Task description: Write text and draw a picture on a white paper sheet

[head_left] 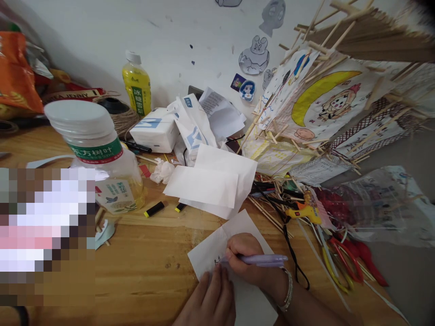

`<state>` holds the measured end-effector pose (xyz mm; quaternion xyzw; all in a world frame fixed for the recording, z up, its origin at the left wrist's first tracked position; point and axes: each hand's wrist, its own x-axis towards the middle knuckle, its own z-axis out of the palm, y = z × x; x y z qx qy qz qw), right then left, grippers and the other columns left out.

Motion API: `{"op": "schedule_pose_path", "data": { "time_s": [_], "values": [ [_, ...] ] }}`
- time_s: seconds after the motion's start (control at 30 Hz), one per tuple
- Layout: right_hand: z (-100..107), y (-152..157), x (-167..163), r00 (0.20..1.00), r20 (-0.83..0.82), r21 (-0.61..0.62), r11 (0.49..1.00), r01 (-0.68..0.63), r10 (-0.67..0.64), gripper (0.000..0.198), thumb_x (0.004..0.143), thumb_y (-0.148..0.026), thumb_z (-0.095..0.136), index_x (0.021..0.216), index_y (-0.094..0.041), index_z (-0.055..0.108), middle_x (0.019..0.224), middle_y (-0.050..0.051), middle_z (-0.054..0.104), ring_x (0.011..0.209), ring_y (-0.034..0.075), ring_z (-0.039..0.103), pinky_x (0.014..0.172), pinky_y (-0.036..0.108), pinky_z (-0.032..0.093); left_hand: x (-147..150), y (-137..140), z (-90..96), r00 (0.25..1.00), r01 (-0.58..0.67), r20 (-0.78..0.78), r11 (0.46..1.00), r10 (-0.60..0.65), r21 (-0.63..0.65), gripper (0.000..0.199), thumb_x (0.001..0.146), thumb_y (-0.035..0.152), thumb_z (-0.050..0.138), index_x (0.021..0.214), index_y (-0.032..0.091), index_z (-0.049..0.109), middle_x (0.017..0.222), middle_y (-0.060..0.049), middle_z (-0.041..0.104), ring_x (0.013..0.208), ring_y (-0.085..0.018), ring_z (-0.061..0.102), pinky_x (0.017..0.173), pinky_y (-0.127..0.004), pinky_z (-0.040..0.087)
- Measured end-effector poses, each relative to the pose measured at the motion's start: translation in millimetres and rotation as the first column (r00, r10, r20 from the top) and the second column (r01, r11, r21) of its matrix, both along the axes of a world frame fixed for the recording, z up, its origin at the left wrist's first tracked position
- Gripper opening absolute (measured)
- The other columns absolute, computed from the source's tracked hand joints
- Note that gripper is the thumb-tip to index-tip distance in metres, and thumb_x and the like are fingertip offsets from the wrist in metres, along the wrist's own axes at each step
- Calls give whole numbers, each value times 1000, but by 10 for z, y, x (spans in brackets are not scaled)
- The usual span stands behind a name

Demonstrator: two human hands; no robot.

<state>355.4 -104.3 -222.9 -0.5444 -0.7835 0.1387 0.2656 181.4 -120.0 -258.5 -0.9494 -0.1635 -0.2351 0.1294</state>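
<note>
My right hand (246, 256) grips a light purple pen (270, 260), its tip end down at a white sheet of paper (243, 226) with small black handwritten characters. A bead bracelet circles that wrist. My left hand (215, 294) lies flat on the same sheet just below the writing, fingers extended and holding nothing. Beyond the sheet, two blank white papers (207, 185) overlap on the wooden table (152, 262). To their left rest two black caps with yellow ends, one of them a black cap (154, 209) in full view and the other partly covered.
A large bottle (95, 145) stands at left, a yellow drink bottle (136, 86) behind it. Tissue packs (156, 129) lie near the wall. At right are a stick-framed paper lantern (326, 99), a yellow glue gun (306, 210), scissors (346, 260) and a black cable. A pixelated patch covers the left edge.
</note>
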Motion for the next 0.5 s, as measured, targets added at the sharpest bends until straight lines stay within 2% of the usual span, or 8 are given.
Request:
{"op": "schedule_pose_path", "data": {
  "time_s": [0.27, 0.5],
  "values": [
    [18, 7, -12, 1000, -21, 2, 1000, -11, 11, 29, 79, -19, 37, 51, -20, 30, 47, -4, 40, 47, 10, 40, 52, 23, 34, 18, 18, 20, 999, -12, 34, 1000, 12, -6, 27, 86, 30, 46, 100, 16, 64, 103, -6, 64, 101, -24, 51, 88, -38, 28],
    [29, 2, -20, 1000, -10, 7, 1000, 24, -24, 29, 79, -19, 39, 50, -20, 31, 47, -4, 39, 47, 10, 41, 51, 23, 34, 13, 5, -3, 1000, -10, -2, 1000, 10, 3, 30, 88, 34, 43, 104, 17, 62, 107, -7, 62, 102, -23, 51, 88, -38, 28]
  ]
}}
